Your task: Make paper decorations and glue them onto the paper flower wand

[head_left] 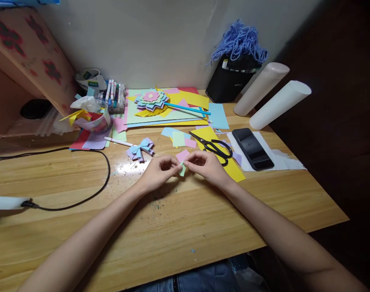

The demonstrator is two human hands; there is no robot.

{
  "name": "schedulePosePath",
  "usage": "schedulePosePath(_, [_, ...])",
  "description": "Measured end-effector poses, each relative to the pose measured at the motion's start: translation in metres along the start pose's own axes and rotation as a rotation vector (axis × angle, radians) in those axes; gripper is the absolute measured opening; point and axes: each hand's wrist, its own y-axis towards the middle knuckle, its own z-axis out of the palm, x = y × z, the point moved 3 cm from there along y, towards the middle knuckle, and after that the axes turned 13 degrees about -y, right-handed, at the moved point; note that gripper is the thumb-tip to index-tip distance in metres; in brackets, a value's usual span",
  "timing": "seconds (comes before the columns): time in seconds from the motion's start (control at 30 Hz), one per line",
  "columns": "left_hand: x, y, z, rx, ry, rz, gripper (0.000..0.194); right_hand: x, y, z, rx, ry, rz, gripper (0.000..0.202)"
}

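Hands pinch a green paper scrap at mid-table

Head view: fingers of the left hand (159, 172) and the right hand (204, 165) meet over the middle of the wooden table (172, 235), both closed in a pinch on a small green paper piece (182, 169) held between them just above the tabletop. A pink paper square (182, 155) lies just behind the green piece. Black scissors (213, 147) rest on a yellow sheet (217, 152) just beyond the right hand. A black phone (253, 148) lies on white paper toward the right edge. A folded purple and blue paper bow (140, 149) sits beyond the left hand, with a white marker (118, 141) beside it. A layered paper flower (151, 100) lies on coloured sheets near the far edge. A black cable (90, 190) curves across the left side.
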Motion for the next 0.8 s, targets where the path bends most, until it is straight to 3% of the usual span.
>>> schedulePosePath(0.23, [-0.001,-0.002,0.004,-0.050,0.004,0.030,0.020,0.003,-0.003,0.001,-0.015,0.010,-0.028,0.013])
schedulePosePath(0.5, [0.003,-0.001,0.004,-0.017,0.000,0.031,0.022,0.011,-0.006,0.000,-0.090,-0.184,-0.144,0.006])
schedulePosePath(0.6, [0.000,-0.001,0.004,-0.024,-0.019,0.029,0.019,0.016,-0.008,-0.001,-0.131,-0.304,-0.259,0.005])
schedulePosePath(0.8, [-0.004,0.000,0.002,-0.009,-0.013,-0.041,0.018,0.018,-0.010,-0.004,-0.223,-0.603,-0.669,0.011])
